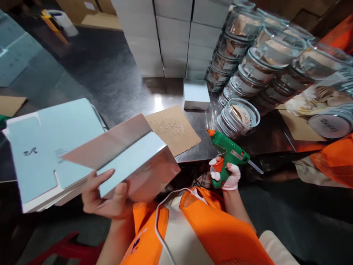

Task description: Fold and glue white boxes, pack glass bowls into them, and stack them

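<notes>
- The left hand (106, 197), low and left of centre, grips a half-folded pale blue box (132, 160), thumb on its lower face and fingers curled beneath.
- The box tilts, its silvery inner flaps open toward the upper left of the frame.
- The right hand (227, 176), in a white glove, closes round the handle of a green glue gun (228, 154) just right of centre.
- The gun's orange nozzle points up and to the left, clear of the box; the two hands are well apart.
- A stack of flat blue box blanks (41, 154) lies at the left edge, just behind the held box.
- A brown cardboard sheet (173, 130), smeared with dried glue, rests on the dark metal table (110, 77) at centre.
- A closed box (195, 95) sits beyond the sheet, in front of a wall of stacked white boxes (173, 36) at top centre.
- Clear round jars (261, 59) with lids are piled in rows across the upper right; one jar (239, 117) lies nearest the glue gun.
- The person's orange vest (209, 228) fills the bottom centre, a white cord (162, 235) trailing across it.
- Another person's orange sleeve (333, 162) shows at the right edge.
</notes>
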`<state>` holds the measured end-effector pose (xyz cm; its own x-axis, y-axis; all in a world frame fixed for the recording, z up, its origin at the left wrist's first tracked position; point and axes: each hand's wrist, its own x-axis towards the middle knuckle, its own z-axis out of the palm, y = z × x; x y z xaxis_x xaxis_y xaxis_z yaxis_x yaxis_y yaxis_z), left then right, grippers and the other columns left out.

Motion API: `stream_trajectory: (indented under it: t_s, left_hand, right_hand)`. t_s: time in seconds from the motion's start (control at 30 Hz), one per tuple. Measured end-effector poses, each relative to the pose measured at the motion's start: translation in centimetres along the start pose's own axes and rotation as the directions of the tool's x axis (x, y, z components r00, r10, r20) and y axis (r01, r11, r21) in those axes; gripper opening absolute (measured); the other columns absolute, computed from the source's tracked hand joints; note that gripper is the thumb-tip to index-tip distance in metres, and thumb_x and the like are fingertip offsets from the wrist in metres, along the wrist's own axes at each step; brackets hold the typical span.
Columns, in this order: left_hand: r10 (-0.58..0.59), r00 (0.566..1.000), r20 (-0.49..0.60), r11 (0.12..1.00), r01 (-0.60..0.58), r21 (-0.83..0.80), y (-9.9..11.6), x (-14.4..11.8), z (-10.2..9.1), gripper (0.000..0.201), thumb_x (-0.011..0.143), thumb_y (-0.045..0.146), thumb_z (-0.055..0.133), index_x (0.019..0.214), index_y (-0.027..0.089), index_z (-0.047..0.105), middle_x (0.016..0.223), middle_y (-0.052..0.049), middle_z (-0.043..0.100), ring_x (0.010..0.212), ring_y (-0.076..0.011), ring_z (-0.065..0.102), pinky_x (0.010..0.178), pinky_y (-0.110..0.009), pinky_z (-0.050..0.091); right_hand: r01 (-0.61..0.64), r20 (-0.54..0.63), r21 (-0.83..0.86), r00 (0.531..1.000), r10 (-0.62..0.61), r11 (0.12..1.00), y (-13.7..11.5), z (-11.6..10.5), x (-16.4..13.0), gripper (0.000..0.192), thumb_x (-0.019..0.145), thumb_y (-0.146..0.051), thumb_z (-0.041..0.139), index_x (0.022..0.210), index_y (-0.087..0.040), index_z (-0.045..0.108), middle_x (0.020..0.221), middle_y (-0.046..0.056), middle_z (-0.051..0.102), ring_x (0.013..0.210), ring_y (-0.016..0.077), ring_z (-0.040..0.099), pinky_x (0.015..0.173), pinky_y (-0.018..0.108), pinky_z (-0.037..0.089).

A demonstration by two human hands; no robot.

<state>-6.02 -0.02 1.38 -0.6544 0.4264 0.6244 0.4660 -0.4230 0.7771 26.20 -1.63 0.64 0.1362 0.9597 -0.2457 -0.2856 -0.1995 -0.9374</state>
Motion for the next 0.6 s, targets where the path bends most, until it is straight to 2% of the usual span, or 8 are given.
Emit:
stream_trajectory:
  t_s: [0.1,0.17,0.23,0.33,0.47,0.57,0.6]
  left_hand:
    - [0.165,0.981,-0.101,0.986,-0.167,-0.017,-1.7,1.2,0.3,0.044,0.07,0.063,0.08,0.086,0.023,0.07,0.085,-0.003,0.058,0.097,-0.0322,0.06,0.105,-0.057,0.046]
    - [0.267,0.96,-0.083,0.964,-0.266,0.02,-2.9,1.8,0.6,0.046,0.072,0.065,0.077,0.09,0.024,0.068,0.089,-0.004,0.055,0.105,-0.0348,0.058,0.107,-0.058,0.043]
    - [0.295,0.955,-0.043,0.955,-0.292,0.054,-3.8,2.2,0.9,0.05,0.072,0.068,0.076,0.094,0.024,0.066,0.094,-0.005,0.052,0.107,-0.0358,0.057,0.108,-0.06,0.042]
    - [0.257,0.966,-0.022,0.965,-0.255,0.07,-4.6,2.5,1.6,0.051,0.071,0.069,0.076,0.092,0.025,0.061,0.094,-0.004,0.047,0.102,-0.0347,0.057,0.11,-0.061,0.038]
    - [0.159,0.982,-0.097,0.983,-0.149,0.109,-4.9,2.9,2.3,0.066,0.063,0.086,0.067,0.085,0.027,0.049,0.089,-0.001,0.037,0.101,-0.0345,0.054,0.105,-0.058,0.04]
    - [0.057,0.993,-0.107,0.979,-0.035,0.203,-4.3,3.2,2.8,0.082,0.054,0.103,0.051,0.086,0.028,0.041,0.095,-0.003,0.038,0.106,-0.0358,0.054,0.106,-0.056,0.042]
    - [-0.016,0.998,-0.068,0.974,0.031,0.226,-3.9,3.2,3.0,0.088,0.05,0.107,0.046,0.088,0.028,0.039,0.1,-0.004,0.04,0.114,-0.0383,0.052,0.11,-0.058,0.038]
  right_hand:
    - [0.028,0.041,0.034,0.999,-0.029,0.999,0.3,0.0,0.2,0.044,0.077,-0.065,0.055,0.089,-0.023,0.062,0.084,0.011,0.078,0.036,0.0131,0.043,0.042,0.032,0.043]
    - [0.037,0.071,-0.001,0.997,-0.037,0.999,0.4,0.0,0.1,0.047,0.077,-0.066,0.059,0.093,-0.022,0.066,0.088,0.012,0.08,0.04,0.0145,0.049,0.043,0.032,0.045]
    - [0.037,0.066,-0.032,0.997,-0.034,0.999,0.4,-0.2,-0.3,0.051,0.074,-0.066,0.068,0.098,-0.021,0.071,0.094,0.012,0.081,0.045,0.0157,0.055,0.045,0.032,0.049]
    - [0.046,0.046,-0.089,0.998,-0.042,0.995,0.1,-0.5,-1.0,0.05,0.073,-0.062,0.078,0.102,-0.022,0.079,0.099,0.009,0.083,0.054,0.0169,0.063,0.054,0.032,0.057]
    - [0.062,0.038,-0.198,0.998,-0.056,0.978,-0.4,-0.8,-1.6,0.045,0.075,-0.062,0.083,0.1,-0.024,0.083,0.086,0.004,0.082,0.063,0.0189,0.069,0.067,0.035,0.064]
    - [0.049,0.034,-0.265,0.999,-0.041,0.963,-0.3,-0.9,-1.4,0.039,0.078,-0.055,0.084,0.105,-0.027,0.083,0.104,0.004,0.083,0.084,0.0235,0.076,0.083,0.041,0.067]
    - [0.044,0.027,-0.279,0.999,-0.038,0.959,-0.2,-1.0,-1.3,0.035,0.079,-0.051,0.085,0.105,-0.028,0.082,0.109,0.004,0.083,0.094,0.0254,0.077,0.089,0.044,0.067]
